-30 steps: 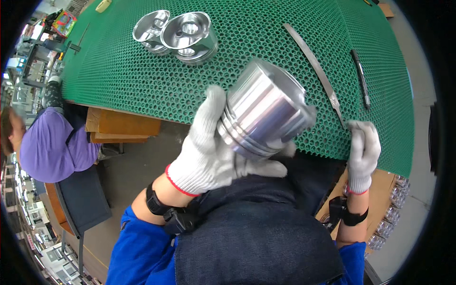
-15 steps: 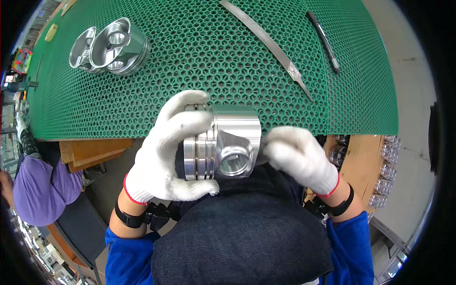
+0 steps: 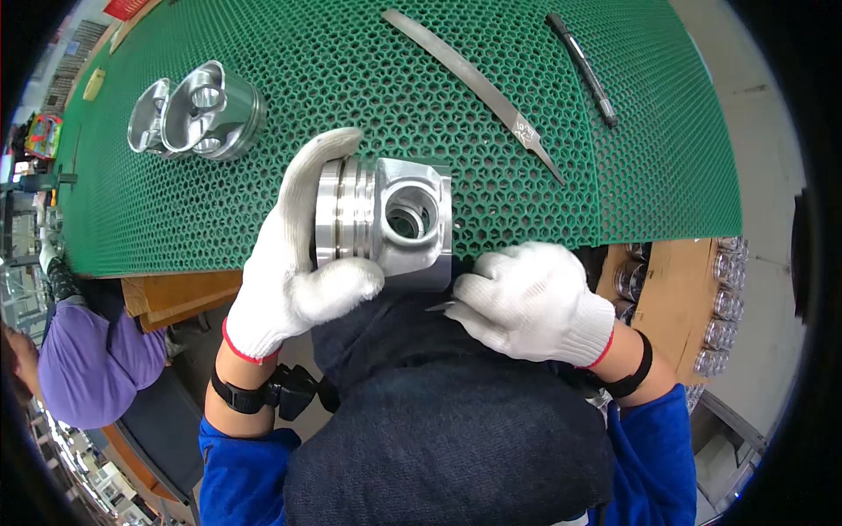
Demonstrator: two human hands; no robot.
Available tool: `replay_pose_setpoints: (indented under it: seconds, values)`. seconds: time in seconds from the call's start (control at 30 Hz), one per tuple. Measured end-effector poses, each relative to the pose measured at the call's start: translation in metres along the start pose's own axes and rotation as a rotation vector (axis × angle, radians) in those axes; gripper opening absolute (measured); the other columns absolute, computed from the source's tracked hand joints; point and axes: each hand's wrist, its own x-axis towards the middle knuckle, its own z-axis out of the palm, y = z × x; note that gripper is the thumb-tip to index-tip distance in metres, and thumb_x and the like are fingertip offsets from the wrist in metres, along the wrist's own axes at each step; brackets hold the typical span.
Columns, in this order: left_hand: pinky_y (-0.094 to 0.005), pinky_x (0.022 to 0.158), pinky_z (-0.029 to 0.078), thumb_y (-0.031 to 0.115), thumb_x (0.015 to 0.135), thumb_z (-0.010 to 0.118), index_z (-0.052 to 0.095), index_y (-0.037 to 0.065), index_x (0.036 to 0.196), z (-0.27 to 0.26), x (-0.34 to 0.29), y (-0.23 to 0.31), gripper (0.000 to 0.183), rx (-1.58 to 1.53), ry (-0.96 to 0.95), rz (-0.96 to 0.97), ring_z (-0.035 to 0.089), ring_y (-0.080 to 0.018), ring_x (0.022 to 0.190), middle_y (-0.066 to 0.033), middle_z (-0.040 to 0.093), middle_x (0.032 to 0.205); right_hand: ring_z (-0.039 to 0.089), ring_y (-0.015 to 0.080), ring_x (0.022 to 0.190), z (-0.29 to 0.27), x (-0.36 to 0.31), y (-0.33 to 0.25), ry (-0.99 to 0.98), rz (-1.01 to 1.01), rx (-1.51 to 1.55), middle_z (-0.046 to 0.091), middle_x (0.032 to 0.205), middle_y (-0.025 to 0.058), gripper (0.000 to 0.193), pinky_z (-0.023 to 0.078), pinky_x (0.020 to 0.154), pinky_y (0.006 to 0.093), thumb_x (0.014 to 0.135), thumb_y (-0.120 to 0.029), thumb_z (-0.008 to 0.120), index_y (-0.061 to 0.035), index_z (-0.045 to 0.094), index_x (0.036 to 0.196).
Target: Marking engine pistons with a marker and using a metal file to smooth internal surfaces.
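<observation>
My gloved left hand (image 3: 294,254) grips a shiny metal piston (image 3: 414,263) by its grooved ring end, lying on its side above my lap at the bench's near edge. The piston's round pin hole faces up toward me. Close to its skirt end, my gloved right hand (image 3: 531,302) is closed, its fingers curled together. A thin, pale metal tip (image 3: 438,307) pokes out from between the thumb and fingers; the rest of that tool is hidden in the glove. This hand appears apart from the piston.
Two more pistons (image 3: 232,118) stand at the far left on the green honeycomb mat (image 3: 333,96). A flat file (image 3: 465,74) and a black marker (image 3: 583,70) lie farther back. More pistons (image 3: 726,302) line a wooden board at right. A person in purple (image 3: 92,364) sits at left.
The piston has turned so its pin hole faces up more, and has shifted a little left and away from me. My right hand has moved slightly nearer and rolled, showing the metal tip.
</observation>
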Motion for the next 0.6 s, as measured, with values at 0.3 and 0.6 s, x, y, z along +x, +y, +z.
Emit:
replay_pose_setpoints:
  seconds: [0.3,0.6]
  values:
    - [-0.0453,0.106,0.043,0.074,0.071,0.069,0.034,0.000,0.139,0.014,-0.003,0.020,0.106,-0.742,0.089,-0.150,0.051,-0.0328,0.123,-0.0201,0.049,0.133,0.056,0.0081,0.064,-0.016,-0.029,0.006,0.059,0.537,1.325,0.069,0.082,0.0067,0.033,0.046,0.057,0.0231,0.089,-0.029,0.054,0.0008,0.069,0.088]
    - [-0.0449,0.102,0.043,0.049,0.068,0.084,0.052,0.001,0.130,0.007,0.006,-0.011,0.086,0.119,-0.168,0.353,0.053,-0.0336,0.121,-0.0206,0.050,0.131,0.053,0.0083,0.064,-0.021,-0.006,0.002,0.098,0.592,1.234,0.064,0.078,0.0032,0.038,0.046,0.058,0.0251,0.094,-0.036,0.051,-0.0015,0.067,0.094]
